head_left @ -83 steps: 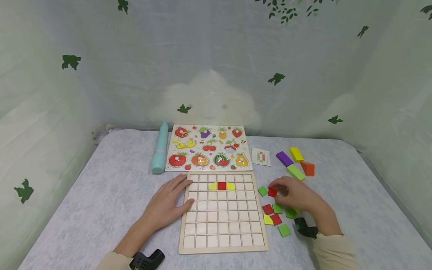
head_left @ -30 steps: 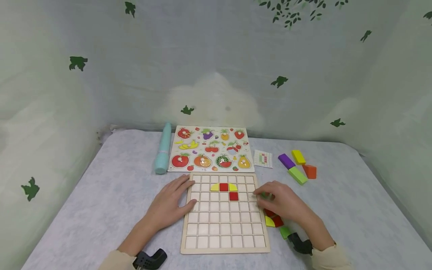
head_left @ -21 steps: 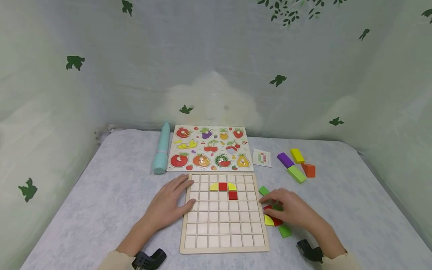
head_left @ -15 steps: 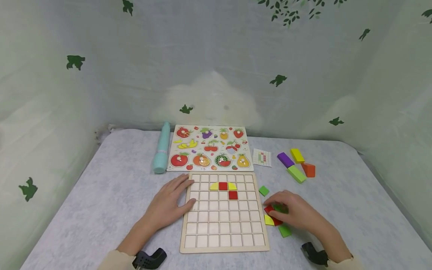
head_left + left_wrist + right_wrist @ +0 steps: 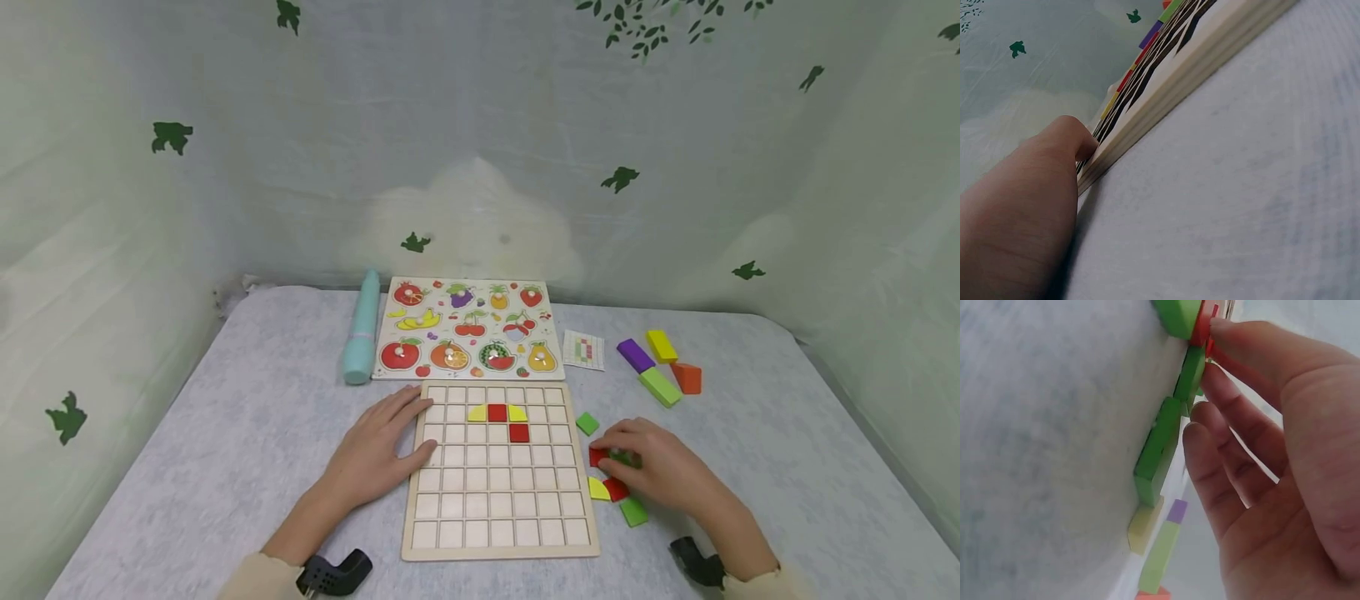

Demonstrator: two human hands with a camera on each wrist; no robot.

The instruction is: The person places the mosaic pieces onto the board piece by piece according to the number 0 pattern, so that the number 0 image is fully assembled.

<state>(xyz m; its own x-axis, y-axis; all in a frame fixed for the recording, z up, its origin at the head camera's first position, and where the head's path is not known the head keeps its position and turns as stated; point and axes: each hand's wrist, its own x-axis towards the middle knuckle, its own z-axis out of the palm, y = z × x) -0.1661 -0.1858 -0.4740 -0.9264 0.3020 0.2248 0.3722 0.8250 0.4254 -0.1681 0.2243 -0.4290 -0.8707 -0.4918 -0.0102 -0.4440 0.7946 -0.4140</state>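
Observation:
A wooden grid board [image 5: 495, 508] lies in front of me with two yellow quarter-round tiles [image 5: 477, 412] flanking a red tile [image 5: 497, 412], and a second red tile [image 5: 519, 432] one row below. My left hand [image 5: 397, 442] rests flat on the board's left edge [image 5: 1166, 81], fingers straight. My right hand [image 5: 611, 454] sits among loose tiles to the right of the board and pinches a red tile [image 5: 597, 456] [image 5: 1200, 328] at its fingertips. Green tiles [image 5: 1159, 450] lie under that hand. A yellow tile [image 5: 597, 489], a red one [image 5: 617, 489] and a green one [image 5: 633, 511] lie beside it.
A fruit peg puzzle [image 5: 467, 329] and a teal tube [image 5: 360, 337] lie behind the board. A pattern card [image 5: 583, 350] and purple [image 5: 634, 355], yellow [image 5: 661, 345], light green [image 5: 660, 386] and orange [image 5: 687, 377] blocks sit back right. One green tile [image 5: 587, 423] lies apart. Fabric walls surround the table.
A second red tile has been set on the board. My right hand then drew back to the loose tiles and closed its fingertips on another red tile. The left hand has stayed put.

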